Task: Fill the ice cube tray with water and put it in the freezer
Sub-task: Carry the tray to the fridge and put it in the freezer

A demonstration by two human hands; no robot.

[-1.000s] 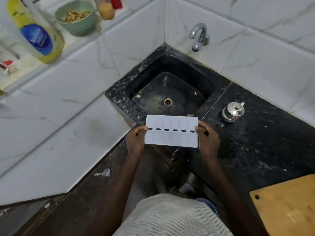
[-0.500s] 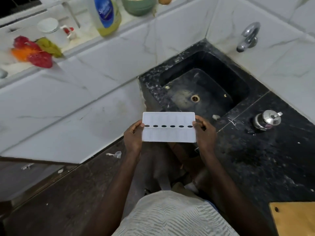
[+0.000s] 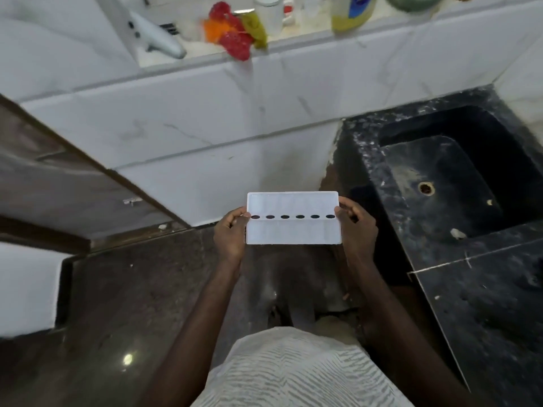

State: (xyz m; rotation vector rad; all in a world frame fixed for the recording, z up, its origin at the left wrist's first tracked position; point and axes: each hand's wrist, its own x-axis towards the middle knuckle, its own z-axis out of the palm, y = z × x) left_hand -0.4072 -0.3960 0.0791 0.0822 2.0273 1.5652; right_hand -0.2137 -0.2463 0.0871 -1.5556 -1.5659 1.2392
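I hold a white rectangular ice cube tray [image 3: 293,230] level in front of me, over the dark floor. A row of dark oval holes runs along its middle. My left hand [image 3: 230,237] grips its left short edge and my right hand [image 3: 357,230] grips its right short edge. The black stone sink [image 3: 458,183] lies to the right of the tray, apart from it. Neither the tap nor a freezer is in view.
A white marble-tiled wall [image 3: 205,136] rises just beyond the tray. On the ledge above sit red and orange scrubbers [image 3: 232,30], a white cup [image 3: 269,13] and a yellow bottle [image 3: 351,10]. Black countertop [image 3: 493,304] is at right, brown floor [image 3: 117,304] at left.
The view has swung left: the sink, once straight ahead, now lies at the right, and the tap and metal pot have left the view. Both hands keep hold of the tray.
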